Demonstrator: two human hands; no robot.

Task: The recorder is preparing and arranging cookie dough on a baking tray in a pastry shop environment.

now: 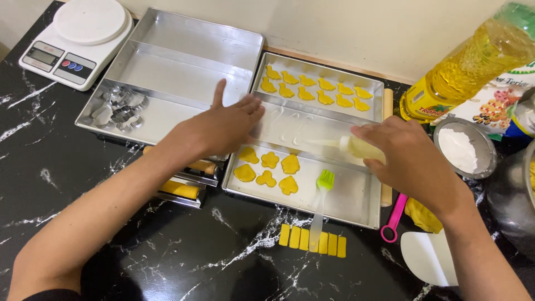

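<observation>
The left hand [223,125] lay spread, palm down, across the near edge of the stacked plain aluminium trays and the rim of the shiny rectangular metal baking tray [356,198], steadying it. The right hand [409,159] was curled around a small clear squeeze bottle of pale yellow oil [356,147], tipped on its side with its nozzle aimed over the tray's bare middle strip.

Too firm a squeeze looked likely to send oil running toward the yellow cut-out dough shapes [267,170] at the near end, or the two rows of duck-shaped pieces [315,86] at the far end, leaving their bases greasy. The green-bristled silicone brush with a clear handle [322,200] rested half on the tray's front rim; a nudge from the right wrist could have tipped it onto the yellow dough strips [312,239] on the black marbled desk [83,184]. The tall bottle of golden cooking oil [468,61] leaned close behind the right forearm, so a careless lift of the elbow risked toppling it onto the round tin of white flour [462,147].
</observation>
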